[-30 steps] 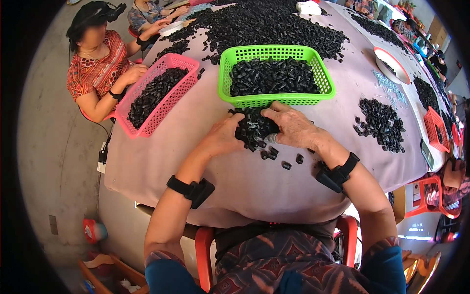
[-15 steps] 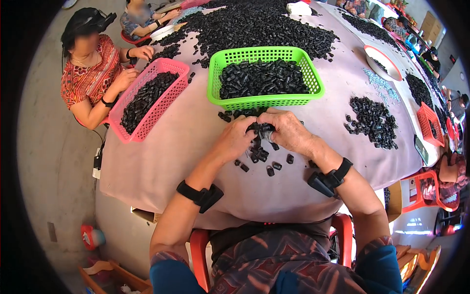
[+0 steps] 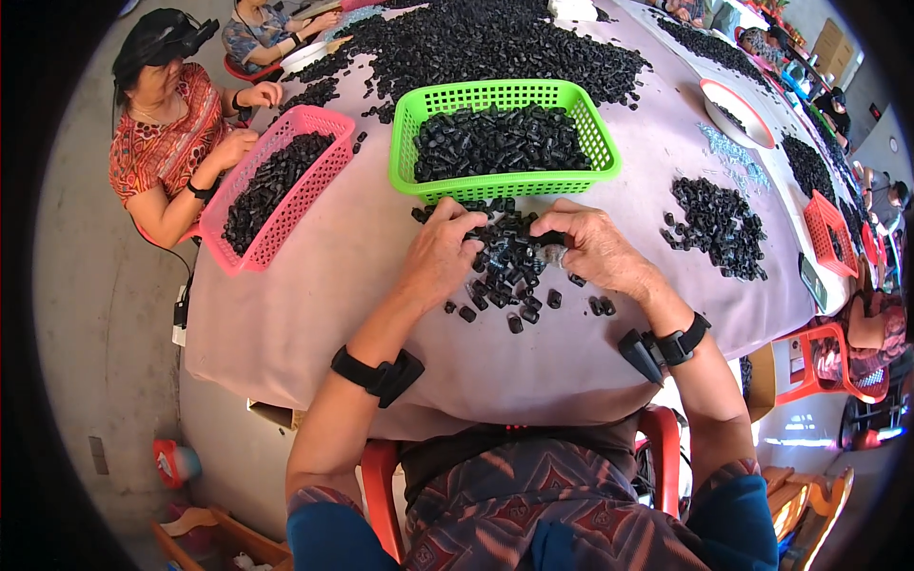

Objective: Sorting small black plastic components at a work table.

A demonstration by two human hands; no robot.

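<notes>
- Nearest on the counter (image 3: 286,328), a few small black cylinders (image 3: 515,324) lie apart from the others. Their long axes differ: the nearest one runs roughly away from the person, while one to its left slants from far left to near right. Which end is the front is too small to tell.
- Just beyond them, more of these form a loose pile (image 3: 505,262) between the two hands, short of the green basket. Its pieces point every way, with no shared long axis.
- The left hand (image 3: 436,252) is at the pile's left edge, thumb and forefinger bent toward it; whether they pinch a piece, I cannot tell.
- The right hand (image 3: 605,252) bends in from the other side, fingers curled, a small pale, translucent bit under them; its grip is hidden. The two hands are apart, the pile between them.
- The step in hand looks like sorting through or picking up loose pieces. The next move seems to call for fingertips lined up across a single cylinder's long axis.
- Beyond the hands, the green basket (image 3: 505,184) holds many more cylinders, lying jumbled; its long side runs left to right.
- Farther still, a broad black heap (image 3: 495,52) covers the counter.
</notes>
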